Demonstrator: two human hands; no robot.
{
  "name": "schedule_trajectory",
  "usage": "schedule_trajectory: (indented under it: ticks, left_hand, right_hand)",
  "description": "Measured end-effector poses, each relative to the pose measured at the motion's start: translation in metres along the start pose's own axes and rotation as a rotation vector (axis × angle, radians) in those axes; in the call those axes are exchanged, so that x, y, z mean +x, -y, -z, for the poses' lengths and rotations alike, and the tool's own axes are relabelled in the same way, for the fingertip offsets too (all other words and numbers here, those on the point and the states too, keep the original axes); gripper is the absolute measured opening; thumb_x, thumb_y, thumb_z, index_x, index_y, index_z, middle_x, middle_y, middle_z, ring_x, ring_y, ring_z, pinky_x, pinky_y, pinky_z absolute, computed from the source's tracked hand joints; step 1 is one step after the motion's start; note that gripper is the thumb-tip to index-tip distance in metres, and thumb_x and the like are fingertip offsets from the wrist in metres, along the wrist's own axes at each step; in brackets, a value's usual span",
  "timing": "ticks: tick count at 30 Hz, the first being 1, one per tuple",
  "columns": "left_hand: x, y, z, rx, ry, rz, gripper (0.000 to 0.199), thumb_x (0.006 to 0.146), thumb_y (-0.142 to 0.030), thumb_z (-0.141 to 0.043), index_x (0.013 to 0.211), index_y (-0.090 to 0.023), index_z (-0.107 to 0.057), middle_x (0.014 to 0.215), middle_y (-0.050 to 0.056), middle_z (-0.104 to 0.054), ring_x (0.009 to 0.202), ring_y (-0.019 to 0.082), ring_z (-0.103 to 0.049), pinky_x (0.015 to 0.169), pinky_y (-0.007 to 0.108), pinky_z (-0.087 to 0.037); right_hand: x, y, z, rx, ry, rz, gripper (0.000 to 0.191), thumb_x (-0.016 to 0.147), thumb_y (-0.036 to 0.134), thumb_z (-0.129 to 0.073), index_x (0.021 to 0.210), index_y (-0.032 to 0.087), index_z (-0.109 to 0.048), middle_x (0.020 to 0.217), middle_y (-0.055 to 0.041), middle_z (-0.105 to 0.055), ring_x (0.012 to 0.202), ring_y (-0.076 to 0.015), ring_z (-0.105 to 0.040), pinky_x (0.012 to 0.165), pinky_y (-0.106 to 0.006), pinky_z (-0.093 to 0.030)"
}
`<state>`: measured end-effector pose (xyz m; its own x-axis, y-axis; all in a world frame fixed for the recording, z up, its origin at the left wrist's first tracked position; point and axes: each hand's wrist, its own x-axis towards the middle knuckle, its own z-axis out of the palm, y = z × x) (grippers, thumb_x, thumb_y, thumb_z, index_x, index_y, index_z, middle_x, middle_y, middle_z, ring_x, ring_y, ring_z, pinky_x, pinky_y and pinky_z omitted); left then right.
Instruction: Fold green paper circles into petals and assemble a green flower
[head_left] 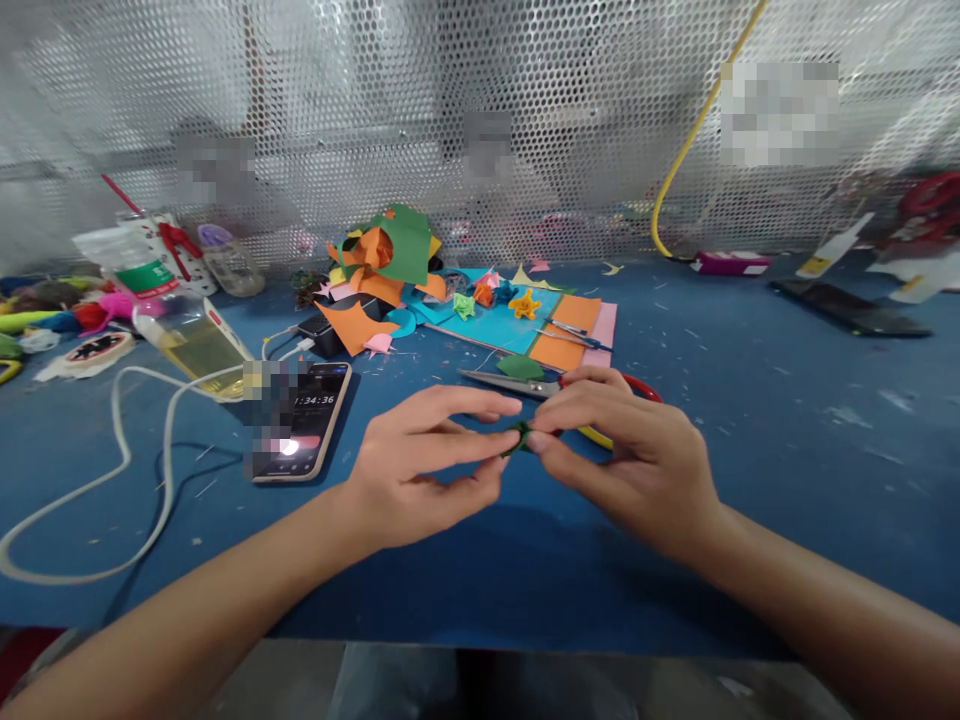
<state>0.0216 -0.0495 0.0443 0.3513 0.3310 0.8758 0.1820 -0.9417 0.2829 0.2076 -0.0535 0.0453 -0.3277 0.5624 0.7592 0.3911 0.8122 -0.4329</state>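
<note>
Over the front middle of the blue table, my left hand (431, 460) and my right hand (634, 455) meet at their fingertips. Both pinch a small dark green folded paper piece (520, 436), mostly covered by the fingers, so its full shape is hidden. Just behind the hands lie scissors (501, 382) with red and yellow handles, partly hidden by my right hand. A green paper piece (520, 367) rests by the blades. Farther back, small folded paper flowers, one yellow-orange (525, 304) and one light green (463, 306), sit on blue paper sheets (491, 330).
A phone (304, 425) showing a timer lies at left, near a looping white cable (169, 470) and a bottle of yellowish liquid (199, 345). Coloured paper scraps (409, 245) pile up at the back. On the right are a dark phone (847, 307) and a purple box (731, 263).
</note>
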Motion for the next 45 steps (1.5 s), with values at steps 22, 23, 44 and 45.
schedule_trajectory:
  ticks: [22,23,44,45]
  left_hand:
    - [0.002,-0.005,0.006,0.273,0.2,0.047,0.008,0.072,-0.012,-0.068,0.066,-0.015,-0.062,0.076,0.004,-0.066,0.069,0.012,-0.063,0.062,0.023,-0.052]
    - [0.001,-0.005,0.006,0.279,0.2,0.047,0.009,0.072,-0.012,-0.068,0.066,-0.015,-0.062,0.076,0.004,-0.066,0.069,0.013,-0.063,0.062,0.023,-0.052]
    - [0.001,-0.006,0.004,0.185,0.212,0.376,0.028,0.069,-0.015,-0.069,0.094,-0.019,-0.056,0.075,-0.002,-0.068,0.067,0.011,-0.066,0.065,0.02,-0.056]
    - [0.0,-0.006,0.004,0.154,0.22,0.416,0.031,0.069,-0.011,-0.067,0.097,-0.019,-0.056,0.074,-0.003,-0.068,0.068,0.011,-0.066,0.066,0.02,-0.057]
  right_hand:
    - [0.008,-0.002,0.014,0.063,0.444,0.019,0.009,0.084,0.018,-0.056,0.079,0.021,-0.063,0.077,0.0037,-0.068,0.076,-0.0099,-0.062,0.093,-0.035,-0.028]
    - [0.007,-0.002,0.013,0.062,0.441,0.008,0.009,0.084,0.018,-0.056,0.079,0.021,-0.063,0.077,0.004,-0.068,0.075,-0.0099,-0.062,0.092,-0.035,-0.028]
    - [0.005,-0.005,0.004,-0.019,0.192,0.074,0.006,0.081,0.018,-0.059,0.078,0.022,-0.06,0.078,0.0027,-0.07,0.073,-0.0116,-0.064,0.084,-0.034,-0.039]
    - [0.005,-0.005,0.004,-0.029,0.173,0.081,0.005,0.081,0.018,-0.059,0.079,0.022,-0.06,0.079,0.0023,-0.07,0.073,-0.0122,-0.064,0.084,-0.034,-0.04]
